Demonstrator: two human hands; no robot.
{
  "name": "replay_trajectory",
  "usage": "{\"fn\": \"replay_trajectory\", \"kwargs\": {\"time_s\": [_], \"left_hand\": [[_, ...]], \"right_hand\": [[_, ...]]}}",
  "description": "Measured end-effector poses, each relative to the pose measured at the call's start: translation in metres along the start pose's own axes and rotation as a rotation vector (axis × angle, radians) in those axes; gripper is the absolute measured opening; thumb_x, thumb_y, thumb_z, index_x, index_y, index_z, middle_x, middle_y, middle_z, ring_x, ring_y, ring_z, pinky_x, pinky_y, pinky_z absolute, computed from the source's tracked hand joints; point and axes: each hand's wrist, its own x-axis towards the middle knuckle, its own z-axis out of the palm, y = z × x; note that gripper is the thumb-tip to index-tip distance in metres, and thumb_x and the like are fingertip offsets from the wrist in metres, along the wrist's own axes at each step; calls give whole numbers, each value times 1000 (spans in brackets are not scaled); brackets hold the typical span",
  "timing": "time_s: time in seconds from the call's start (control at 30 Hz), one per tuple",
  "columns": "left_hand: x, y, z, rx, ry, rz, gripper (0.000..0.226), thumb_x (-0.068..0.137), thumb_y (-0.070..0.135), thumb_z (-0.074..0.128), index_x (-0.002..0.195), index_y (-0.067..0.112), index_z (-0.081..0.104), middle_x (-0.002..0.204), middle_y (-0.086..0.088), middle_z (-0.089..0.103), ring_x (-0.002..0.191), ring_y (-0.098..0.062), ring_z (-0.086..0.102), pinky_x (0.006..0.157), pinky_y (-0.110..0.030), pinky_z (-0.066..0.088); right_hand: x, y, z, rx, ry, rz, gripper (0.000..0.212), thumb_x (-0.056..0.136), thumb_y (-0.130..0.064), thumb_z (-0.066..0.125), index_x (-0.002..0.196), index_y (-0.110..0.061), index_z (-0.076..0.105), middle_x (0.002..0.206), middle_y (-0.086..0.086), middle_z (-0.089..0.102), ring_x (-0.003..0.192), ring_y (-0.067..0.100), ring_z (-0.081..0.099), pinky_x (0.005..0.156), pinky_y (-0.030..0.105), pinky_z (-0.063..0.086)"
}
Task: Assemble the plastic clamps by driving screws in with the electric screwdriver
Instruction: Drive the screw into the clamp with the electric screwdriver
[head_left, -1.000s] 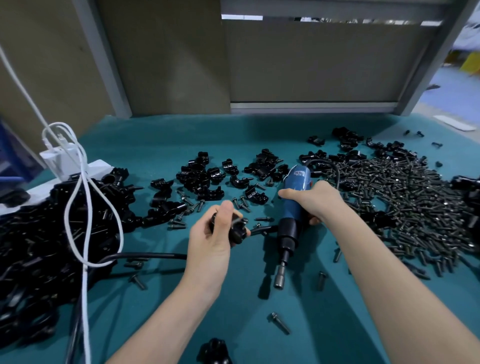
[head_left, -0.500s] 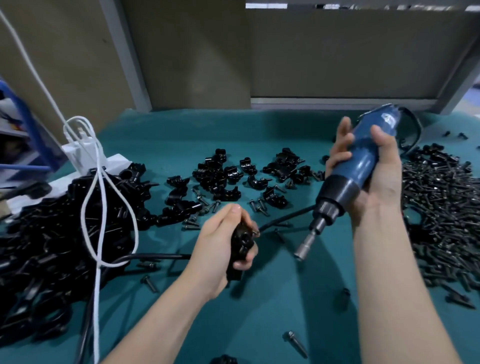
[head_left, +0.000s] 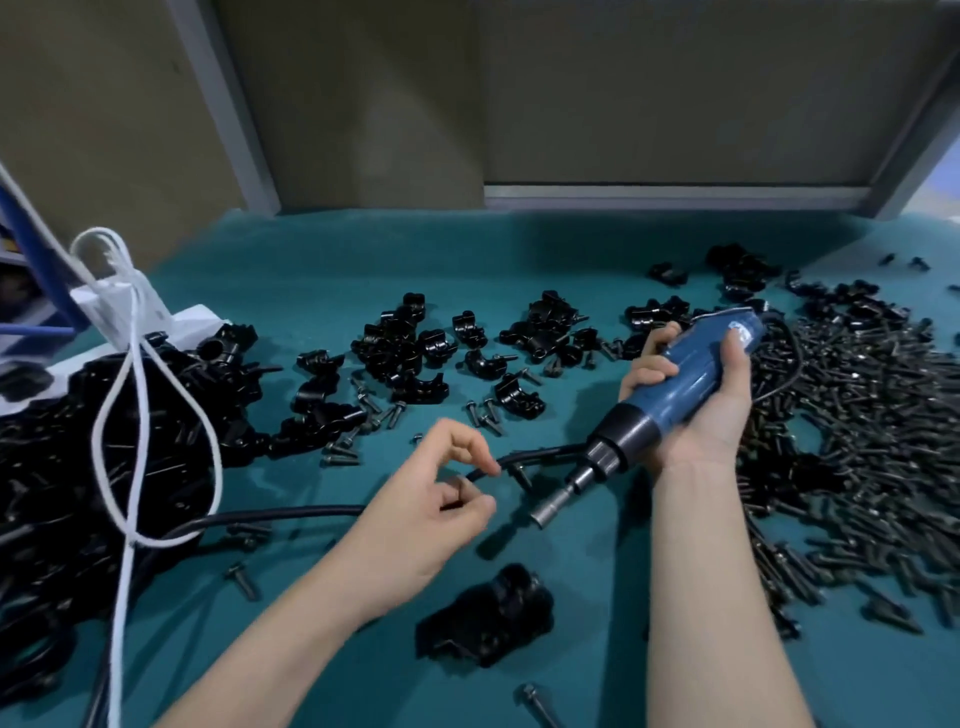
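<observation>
Electric screwdriver (head_left: 685, 384) is gripped in the right hand (head_left: 711, 410), bit tilted toward the left hand (head_left: 431, 509), whose loosely curled fingers hold nothing. A clamp (head_left: 488, 618) lies on the table (head_left: 322, 270) just nearer than that hand. Screws (head_left: 857, 441) are best seated squarely on the bit before driving.

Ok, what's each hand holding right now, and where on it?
The right hand grips the electric screwdriver round its blue body. The left hand looks empty, fingers loosely curled over the black cable.

Screw heap (head_left: 872, 441) right, clamp pile (head_left: 78, 457) left, on table (head_left: 363, 260).
</observation>
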Motion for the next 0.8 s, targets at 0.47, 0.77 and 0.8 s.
{"fn": "replay_trajectory", "kwargs": {"time_s": [0.47, 0.77, 0.8], "left_hand": [[-63, 44, 20, 889, -362, 40, 56, 69, 75, 62, 106, 62, 22, 116, 36, 20, 105, 16, 32, 81, -20, 43], [-64, 29, 29, 856, -245, 50, 47, 78, 59, 57, 115, 58, 28, 113, 27, 50, 97, 1, 52, 83, -24, 48], [-60, 31, 24, 704, -195, 14, 35, 78, 56, 52, 108, 58, 33, 106, 24, 60, 84, -3, 58, 72, -24, 51]], "right_hand": [[4, 2, -7, 11, 29, -15, 41, 74, -38, 67, 102, -13, 51, 77, 1, 62, 47, 10, 49, 44, 19, 45], [-1, 2, -8, 15, 14, -24, 37, 78, -39, 64, 101, -12, 51, 76, 1, 62, 46, 11, 49, 43, 19, 44], [-2, 1, -8, 28, 10, -26, 38, 77, -38, 64, 101, -12, 50, 76, 1, 62, 45, 11, 49, 43, 19, 44]]}}
